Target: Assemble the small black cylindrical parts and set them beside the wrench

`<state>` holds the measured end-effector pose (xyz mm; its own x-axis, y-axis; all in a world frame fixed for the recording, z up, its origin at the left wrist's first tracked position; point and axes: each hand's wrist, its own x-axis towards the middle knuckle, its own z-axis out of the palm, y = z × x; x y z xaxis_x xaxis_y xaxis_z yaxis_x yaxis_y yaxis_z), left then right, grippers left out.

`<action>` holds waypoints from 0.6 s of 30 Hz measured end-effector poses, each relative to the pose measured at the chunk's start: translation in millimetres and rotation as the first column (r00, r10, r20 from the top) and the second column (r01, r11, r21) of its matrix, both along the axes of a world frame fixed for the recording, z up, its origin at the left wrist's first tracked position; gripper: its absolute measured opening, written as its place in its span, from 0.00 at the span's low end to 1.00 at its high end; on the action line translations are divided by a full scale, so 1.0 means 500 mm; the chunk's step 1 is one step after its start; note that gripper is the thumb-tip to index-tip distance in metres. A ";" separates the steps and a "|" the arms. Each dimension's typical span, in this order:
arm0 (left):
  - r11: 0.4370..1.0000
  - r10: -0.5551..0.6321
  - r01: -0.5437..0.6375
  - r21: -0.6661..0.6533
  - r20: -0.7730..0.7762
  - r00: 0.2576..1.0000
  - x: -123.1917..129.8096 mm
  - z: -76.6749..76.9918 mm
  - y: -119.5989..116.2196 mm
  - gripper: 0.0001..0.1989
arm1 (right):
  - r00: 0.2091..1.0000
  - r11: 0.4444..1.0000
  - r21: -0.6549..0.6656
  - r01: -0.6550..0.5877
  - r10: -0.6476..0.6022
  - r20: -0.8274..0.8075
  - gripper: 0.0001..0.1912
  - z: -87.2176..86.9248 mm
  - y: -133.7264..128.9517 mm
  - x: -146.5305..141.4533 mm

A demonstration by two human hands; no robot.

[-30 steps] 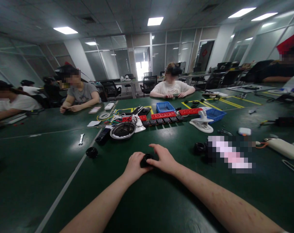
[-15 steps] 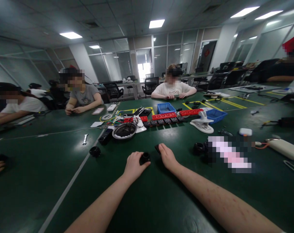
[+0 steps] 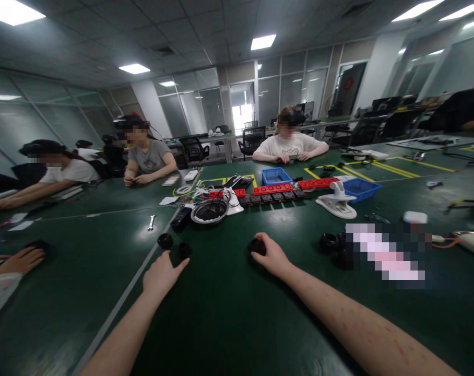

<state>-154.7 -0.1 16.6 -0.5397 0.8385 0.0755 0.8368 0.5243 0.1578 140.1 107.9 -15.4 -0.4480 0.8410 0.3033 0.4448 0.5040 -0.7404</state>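
On the green table [image 3: 221, 308], my left hand [image 3: 162, 277] has its thumb and fingers apart. Just beyond its thumb stands a small black ring-shaped part [image 3: 184, 249]. A second black round part [image 3: 165, 241] sits beside it, close to my left fingertips. My right hand [image 3: 273, 256] is curled around another black round part [image 3: 256, 246], low over the tabletop; the fingers partly cover it. Two more black round parts lie to the right, one of them a dark ring [image 3: 328, 243].
A wrench [image 3: 151, 223] lies at left. Ahead are a metal dish [image 3: 209, 211], red socket strips [image 3: 272, 188], a blue tray [image 3: 276, 176], another blue bin [image 3: 360, 189] and a white clip base [image 3: 336, 206]. Another person's hand [image 3: 21, 261] rests at far left; co-workers sit across.
My left hand has moved left with the black ring-shaped part and opened beside the other one. My right hand now curls around a black round part. The view has turned left.
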 end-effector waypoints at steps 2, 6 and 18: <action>0.995 -0.086 0.087 0.041 -0.039 0.996 0.017 0.003 -0.016 0.27 | 0.999 1.000 0.000 0.025 -0.025 0.029 0.17 -0.002 -0.001 -0.001; 0.890 -0.450 0.441 0.117 0.062 0.891 0.053 -0.007 -0.018 0.18 | 0.996 0.999 0.018 0.033 -0.034 0.086 0.12 -0.003 -0.003 -0.002; 0.908 -0.403 0.388 0.160 0.075 0.912 -0.016 -0.035 0.069 0.17 | 0.992 1.000 0.017 -0.009 0.007 0.128 0.17 0.000 -0.007 0.001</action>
<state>-162.8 34.4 -0.6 -0.1769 0.9698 0.1679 0.9456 0.1201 0.3022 140.4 104.4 -15.4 -0.4904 0.8324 0.2579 0.5311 0.5202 -0.6688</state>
